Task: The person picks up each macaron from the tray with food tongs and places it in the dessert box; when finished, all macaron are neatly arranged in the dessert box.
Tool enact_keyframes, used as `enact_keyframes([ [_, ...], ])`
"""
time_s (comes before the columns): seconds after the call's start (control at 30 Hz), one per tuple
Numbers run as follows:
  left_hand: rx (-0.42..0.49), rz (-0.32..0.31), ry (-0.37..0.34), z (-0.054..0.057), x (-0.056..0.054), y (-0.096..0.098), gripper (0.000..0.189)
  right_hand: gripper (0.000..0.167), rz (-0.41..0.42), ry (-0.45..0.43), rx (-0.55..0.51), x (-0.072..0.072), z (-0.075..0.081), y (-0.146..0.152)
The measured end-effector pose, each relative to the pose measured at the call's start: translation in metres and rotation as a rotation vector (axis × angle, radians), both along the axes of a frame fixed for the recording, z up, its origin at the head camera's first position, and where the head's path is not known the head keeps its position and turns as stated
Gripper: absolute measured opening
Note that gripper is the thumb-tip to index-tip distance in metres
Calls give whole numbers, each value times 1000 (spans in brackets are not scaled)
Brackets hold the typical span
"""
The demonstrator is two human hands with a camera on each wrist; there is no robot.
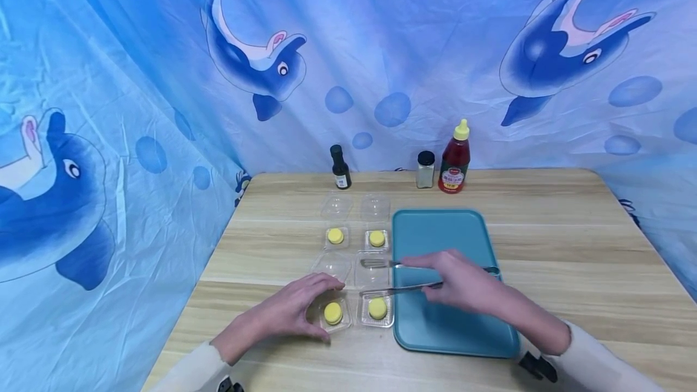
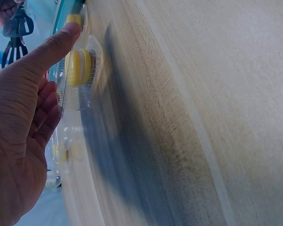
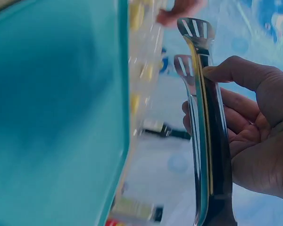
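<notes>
Metal tongs with slotted ends (image 3: 210, 122) are held in my right hand (image 1: 460, 280), over the blue-green tray (image 1: 435, 334). In the head view the tong ends reach left, above the two right-hand clear boxes. My left hand (image 1: 294, 307) curves around the near-left clear plastic box (image 1: 344, 323), thumb at its near side and fingers at its far side. Inside that box sits a yellow macaron (image 1: 333, 313). To its right, another open box holds a yellow macaron (image 1: 377, 308). Two more yellow macarons, (image 1: 335, 235) and one beside it (image 1: 377, 238), sit in the farther boxes, lids laid back.
At the table's back edge stand a small dark bottle (image 1: 340, 168), a black-capped jar (image 1: 425, 170) and a red sauce bottle (image 1: 455, 159) with a yellow nozzle. A blue dolphin curtain (image 1: 348, 47) hangs behind and to the left of the wooden table (image 1: 572, 247).
</notes>
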State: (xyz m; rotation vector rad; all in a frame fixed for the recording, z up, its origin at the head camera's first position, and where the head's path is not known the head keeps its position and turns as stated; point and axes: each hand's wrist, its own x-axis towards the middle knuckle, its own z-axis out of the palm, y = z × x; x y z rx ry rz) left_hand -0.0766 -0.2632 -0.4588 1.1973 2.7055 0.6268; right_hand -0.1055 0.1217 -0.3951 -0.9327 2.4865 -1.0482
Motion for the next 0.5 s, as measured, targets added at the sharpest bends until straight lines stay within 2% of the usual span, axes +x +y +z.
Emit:
enact_keyframes([
  [0.27, 1, 3, -10, 0, 0, 0, 100, 64, -214, 21, 8, -9, -11, 51],
  [0.5, -6, 13, -14, -1, 1, 0, 100, 65, -382, 104, 33, -18, -26, 93],
])
